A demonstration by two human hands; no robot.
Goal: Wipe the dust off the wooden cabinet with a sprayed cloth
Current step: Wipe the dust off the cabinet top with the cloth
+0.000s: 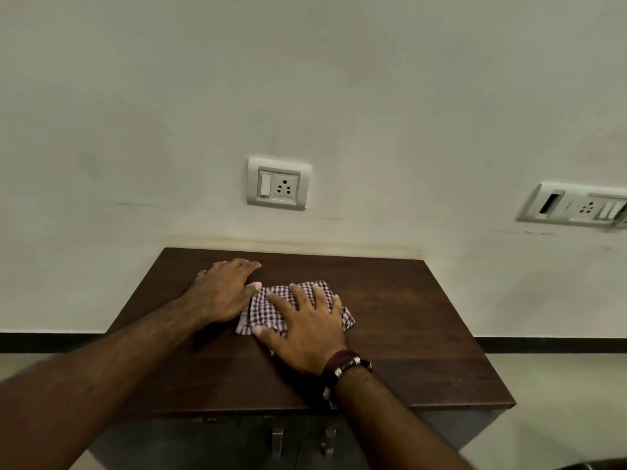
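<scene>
Pressing flat, the right hand spreads straight fingers over the checked cloth on the cabinet top. Left hand lies open beside it, thumb touching the cloth's edge.

Both forearms are bare to the frame's edge — no sleeves in sight. The right wrist carries a dark maroon band and a black cord bracelet with silver metal beads (one bead catches the light). The left hand wears nothing — no ring or watch visible.
</scene>
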